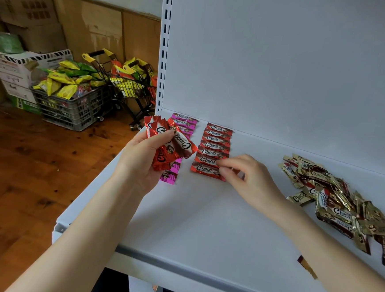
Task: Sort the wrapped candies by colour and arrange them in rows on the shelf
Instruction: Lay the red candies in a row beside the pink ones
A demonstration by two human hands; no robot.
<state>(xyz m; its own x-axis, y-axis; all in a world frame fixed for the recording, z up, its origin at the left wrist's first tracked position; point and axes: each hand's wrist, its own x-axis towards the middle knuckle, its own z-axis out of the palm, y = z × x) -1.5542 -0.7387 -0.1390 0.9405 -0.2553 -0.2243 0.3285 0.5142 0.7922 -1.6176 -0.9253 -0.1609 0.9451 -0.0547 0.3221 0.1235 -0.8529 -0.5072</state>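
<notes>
- Several at once: gripping a fan of red candies (168,144) in the left hand (140,158), pressing on them with the thumb, showing shiny wrappers printed "Choco", hovering over the left edge of the shelf (204,216).
- Pinching, with the right hand (251,175), the right end of the nearest candy in the red row (214,145), lying flat on the shelf and running back toward the rear panel.
- Showing a pink row (184,118) just left of it, and gold candies (334,207) heaped loosely at the right, well apart from the red row.
- Hiding much of the pink row behind the left hand and its candies; cutting the gold candies off at the right border; barely revealing one wrapper end (306,266) beside the right forearm, too little to sort by colour.
- Standing at white metal shelving with a slotted upright (164,51); looking past it at a wooden floor (24,167), a grey crate (74,111) of yellow and green snack bags, small carts (127,83) with yellow handles, and cardboard boxes (36,11) along the wall.
</notes>
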